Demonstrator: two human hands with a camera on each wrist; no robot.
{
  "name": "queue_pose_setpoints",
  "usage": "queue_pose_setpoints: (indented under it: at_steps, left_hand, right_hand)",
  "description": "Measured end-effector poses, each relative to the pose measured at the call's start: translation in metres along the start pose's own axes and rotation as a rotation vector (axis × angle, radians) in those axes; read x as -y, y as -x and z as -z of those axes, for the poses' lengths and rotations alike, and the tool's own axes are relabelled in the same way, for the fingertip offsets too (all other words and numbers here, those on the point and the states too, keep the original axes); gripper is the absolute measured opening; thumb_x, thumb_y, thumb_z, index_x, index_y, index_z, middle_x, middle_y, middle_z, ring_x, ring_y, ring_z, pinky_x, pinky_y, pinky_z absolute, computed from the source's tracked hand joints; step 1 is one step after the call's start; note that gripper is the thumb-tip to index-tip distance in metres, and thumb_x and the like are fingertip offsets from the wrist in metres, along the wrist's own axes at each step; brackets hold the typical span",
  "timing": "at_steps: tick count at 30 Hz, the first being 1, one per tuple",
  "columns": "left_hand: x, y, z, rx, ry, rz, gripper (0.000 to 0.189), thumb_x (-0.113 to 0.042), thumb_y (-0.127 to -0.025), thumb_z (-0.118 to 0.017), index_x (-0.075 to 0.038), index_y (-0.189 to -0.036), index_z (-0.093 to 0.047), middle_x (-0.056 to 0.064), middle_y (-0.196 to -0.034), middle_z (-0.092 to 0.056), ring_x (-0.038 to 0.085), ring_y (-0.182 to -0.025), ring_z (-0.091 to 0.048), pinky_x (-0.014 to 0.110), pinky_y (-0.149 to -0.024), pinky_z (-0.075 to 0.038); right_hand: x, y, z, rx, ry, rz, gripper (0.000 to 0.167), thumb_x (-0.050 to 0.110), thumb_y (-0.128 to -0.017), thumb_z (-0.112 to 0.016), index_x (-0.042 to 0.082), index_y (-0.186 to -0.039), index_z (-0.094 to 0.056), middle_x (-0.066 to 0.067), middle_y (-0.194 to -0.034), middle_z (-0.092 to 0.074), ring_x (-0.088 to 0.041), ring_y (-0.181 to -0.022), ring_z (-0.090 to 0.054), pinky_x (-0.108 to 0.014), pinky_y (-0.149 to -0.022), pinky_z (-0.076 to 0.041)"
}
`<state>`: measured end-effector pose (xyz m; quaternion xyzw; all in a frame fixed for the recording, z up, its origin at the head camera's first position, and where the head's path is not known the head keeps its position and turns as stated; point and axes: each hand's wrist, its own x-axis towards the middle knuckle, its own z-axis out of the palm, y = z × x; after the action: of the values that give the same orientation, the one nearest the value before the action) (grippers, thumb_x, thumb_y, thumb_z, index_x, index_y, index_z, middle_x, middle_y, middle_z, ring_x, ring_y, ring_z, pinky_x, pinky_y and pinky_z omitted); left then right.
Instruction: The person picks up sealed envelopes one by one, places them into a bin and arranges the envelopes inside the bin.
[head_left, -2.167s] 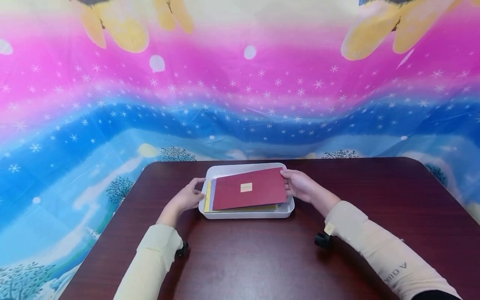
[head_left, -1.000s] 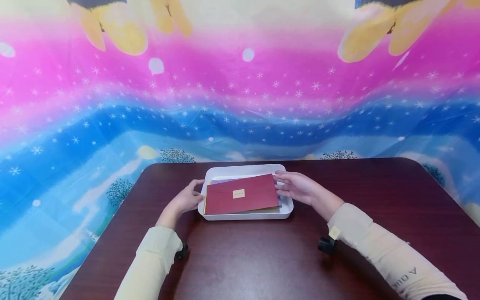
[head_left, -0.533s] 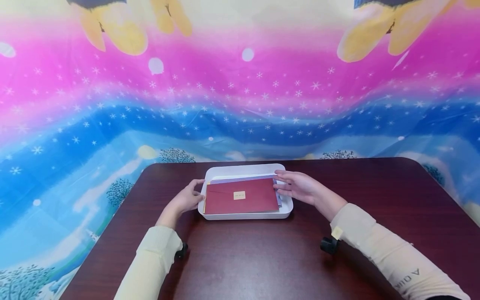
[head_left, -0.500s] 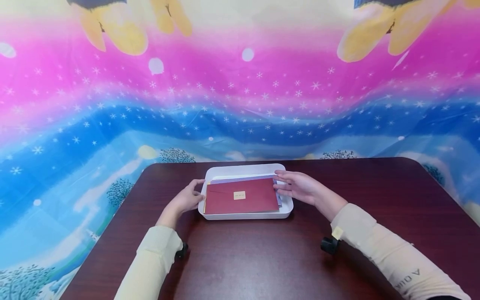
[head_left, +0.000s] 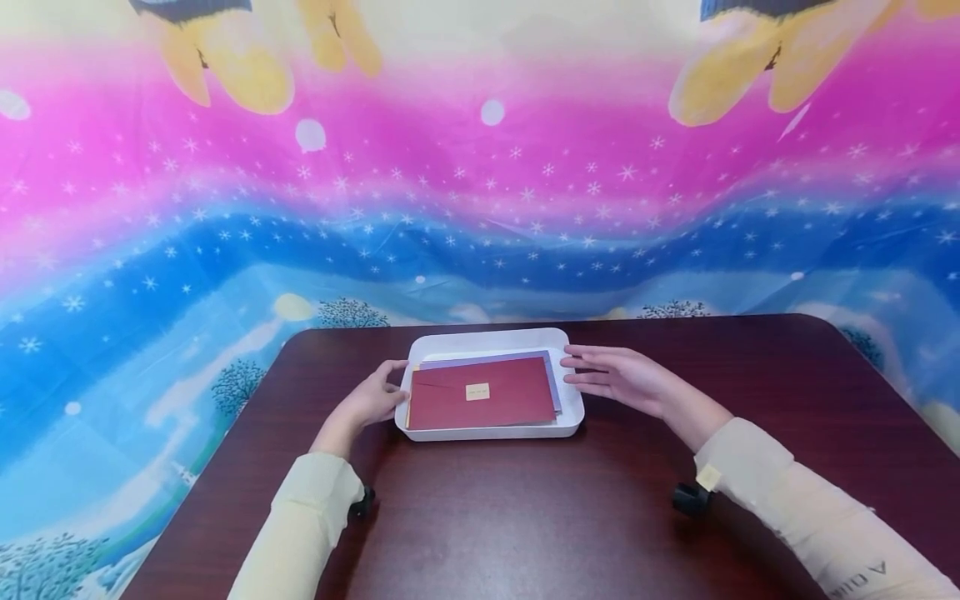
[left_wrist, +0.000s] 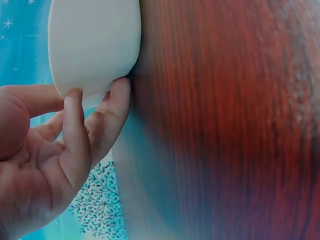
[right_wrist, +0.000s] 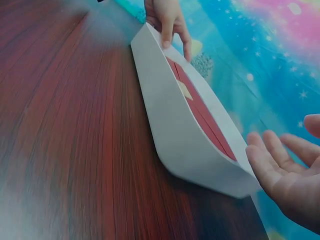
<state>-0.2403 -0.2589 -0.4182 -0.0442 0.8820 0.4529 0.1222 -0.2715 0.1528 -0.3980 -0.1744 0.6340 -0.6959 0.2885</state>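
A burgundy envelope (head_left: 480, 408) with a small cream sticker lies on top of a stack in a white tray (head_left: 487, 342). A purple envelope (head_left: 553, 375) shows past its back and right edges, and a yellow edge peeks out at the left. My left hand (head_left: 367, 398) holds the tray's left end; in the left wrist view its fingertips (left_wrist: 74, 95) touch the rim and outer wall. At the tray's right end, my right hand (head_left: 630, 377) has its fingers extended and holds nothing. The right wrist view shows that hand (right_wrist: 292, 170) beside the tray's near end.
The tray stands near the back edge of a dark red-brown table (head_left: 495, 517). Behind the table hangs a colourful backdrop (head_left: 480, 208) with snowflakes. A black wrist device (head_left: 690, 500) hangs under the right sleeve, with a similar one (head_left: 363, 502) under the left.
The burgundy envelope shifted left and settled flat on the stack. My right hand let go of it and moved right, away from it. The left hand stayed at the tray's end.
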Motion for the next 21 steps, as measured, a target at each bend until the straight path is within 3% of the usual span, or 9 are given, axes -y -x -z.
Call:
queue_pose_setpoints:
  at_steps: [6, 13, 18, 21]
  left_hand:
    - [0.001, 0.002, 0.003, 0.012, -0.005, -0.001, 0.058, -0.004, -0.104, -0.055, -0.004, -0.157, -0.031, 0.031, -0.127, -0.06, 0.033, -0.105, -0.066, 0.039, -0.086, -0.058]
    - [-0.004, 0.002, 0.009, 0.044, -0.062, -0.01, 0.06, -0.007, -0.103, -0.06, -0.001, -0.156, -0.033, 0.03, -0.126, -0.062, 0.034, -0.105, -0.067, 0.042, -0.086, -0.059]
    - [-0.005, 0.004, 0.016, 0.089, -0.107, -0.02, 0.06, -0.008, -0.103, -0.059, 0.002, -0.156, -0.033, 0.03, -0.125, -0.063, 0.032, -0.096, -0.07, 0.042, -0.082, -0.059]
    - [-0.004, 0.006, 0.02, 0.081, -0.16, -0.045, 0.059, -0.01, -0.104, -0.058, 0.004, -0.156, -0.033, 0.03, -0.125, -0.062, 0.032, -0.092, -0.069, 0.042, -0.078, -0.057]
  right_hand:
    - [0.0, 0.02, 0.02, 0.045, 0.15, 0.005, 0.057, 0.02, -0.111, -0.044, -0.014, -0.154, -0.029, -0.03, -0.146, -0.05, -0.027, -0.124, -0.061, -0.032, -0.103, -0.049]
    - [0.007, 0.047, 0.038, 0.139, 0.46, -0.032, 0.05, 0.02, -0.11, -0.047, -0.013, -0.149, -0.042, -0.032, -0.136, -0.058, -0.044, -0.125, -0.058, -0.033, -0.101, -0.051]
    - [0.01, 0.06, 0.04, 0.17, 0.738, -0.045, 0.045, 0.017, -0.107, -0.054, -0.009, -0.144, -0.052, -0.024, -0.13, -0.065, -0.038, -0.117, -0.064, -0.042, -0.099, -0.052]
    - [0.012, 0.062, 0.041, 0.117, 0.965, -0.017, 0.042, 0.021, -0.106, -0.058, -0.004, -0.14, -0.06, -0.018, -0.127, -0.069, -0.034, -0.116, -0.065, -0.048, -0.098, -0.052]
